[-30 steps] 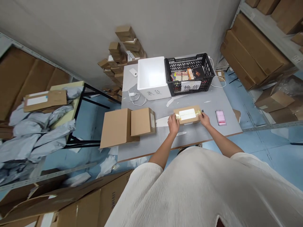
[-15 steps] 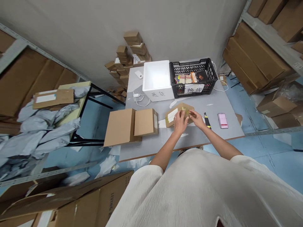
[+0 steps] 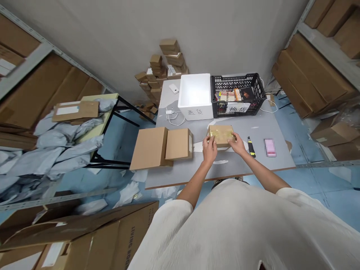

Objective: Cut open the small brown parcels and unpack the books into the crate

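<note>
A small cardboard box [image 3: 221, 132] with shiny yellowish tape across it is between my hands over the grey table. My left hand [image 3: 209, 149] grips its near left corner, and my right hand [image 3: 237, 144] holds the right end, fingers curled on the edge. Just right of my right hand lies a black and yellow box cutter [image 3: 251, 147]. Beyond it is a phone with a pink, blurred screen [image 3: 270, 147]. To the left stand a medium cardboard box [image 3: 177, 144] and a larger cardboard box [image 3: 149, 148], side by side.
Behind the hands stand a white foam bin [image 3: 196, 113] and a black plastic crate [image 3: 238, 108] with books or packets inside. A white charger cable [image 3: 176, 123] lies left of the bin. Grey parcels [image 3: 70, 142] cover a side table; boxes [image 3: 312, 75] fill the right shelf.
The small box has been turned, so its white label no longer shows and its taped side faces me. My hands have moved apart to its two ends. The view has shifted slightly.
</note>
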A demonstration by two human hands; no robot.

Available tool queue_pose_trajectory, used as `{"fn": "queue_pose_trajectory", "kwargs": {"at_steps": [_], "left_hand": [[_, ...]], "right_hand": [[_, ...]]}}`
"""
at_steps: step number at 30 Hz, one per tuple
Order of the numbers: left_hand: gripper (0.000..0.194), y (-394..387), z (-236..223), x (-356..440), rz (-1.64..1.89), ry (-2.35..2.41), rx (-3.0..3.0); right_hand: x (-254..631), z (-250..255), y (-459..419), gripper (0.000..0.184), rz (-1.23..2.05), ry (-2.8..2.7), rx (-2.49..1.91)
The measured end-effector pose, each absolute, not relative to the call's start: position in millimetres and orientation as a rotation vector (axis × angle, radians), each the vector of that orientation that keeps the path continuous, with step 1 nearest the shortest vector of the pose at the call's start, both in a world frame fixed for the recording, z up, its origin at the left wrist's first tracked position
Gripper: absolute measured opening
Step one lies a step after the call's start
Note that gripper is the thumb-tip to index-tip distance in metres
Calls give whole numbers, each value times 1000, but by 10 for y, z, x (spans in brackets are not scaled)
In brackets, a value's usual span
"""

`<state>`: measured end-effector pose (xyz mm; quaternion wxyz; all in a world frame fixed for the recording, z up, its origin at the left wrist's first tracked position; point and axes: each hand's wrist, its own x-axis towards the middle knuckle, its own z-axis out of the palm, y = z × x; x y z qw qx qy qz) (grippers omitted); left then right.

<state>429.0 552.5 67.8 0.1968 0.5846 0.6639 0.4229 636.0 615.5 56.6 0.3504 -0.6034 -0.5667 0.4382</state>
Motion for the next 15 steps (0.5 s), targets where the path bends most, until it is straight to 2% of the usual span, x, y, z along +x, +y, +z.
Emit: {"fn": "queue_pose_trajectory", "kwargs": {"at_steps": [7, 13, 15], "left_hand": [[43, 5709, 566, 4714, 1180, 1644, 1584], [40, 5726, 572, 4899, 1098, 1735, 1653], [42, 5731, 639, 4958, 1055, 1728, 1765]], "right_hand": [[6940, 718, 6155, 68, 993, -1456, -1615], [7138, 643, 6091, 80, 998, -1373, -1583], [7146, 625, 6086, 73, 1013, -1326, -1583]]}}
